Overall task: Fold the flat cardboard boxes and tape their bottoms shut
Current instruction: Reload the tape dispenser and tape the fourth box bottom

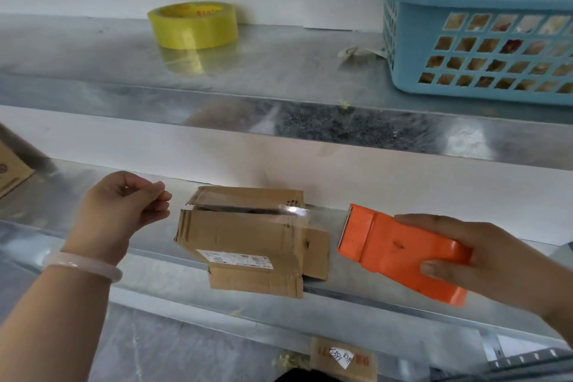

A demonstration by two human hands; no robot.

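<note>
A small worn cardboard box (248, 236) lies on the lower metal shelf (155, 257), its flaps folded over with a narrow gap along the top seam. A strip of clear tape (313, 217) stretches from the box's right end to the orange tape dispenser (400, 253). My right hand (483, 267) grips the dispenser just right of the box. My left hand (124, 211) hovers left of the box, fingers loosely curled with thumb and forefinger pinched together; whether it holds a tape end is unclear. A white bracelet sits on that wrist.
A yellow tape roll (193, 25) stands on the upper shelf (279, 71). A blue plastic basket (477, 34) with dry material fills that shelf's right end. Another cardboard box (12, 170) shows at the far left. A labelled carton (342, 360) lies below.
</note>
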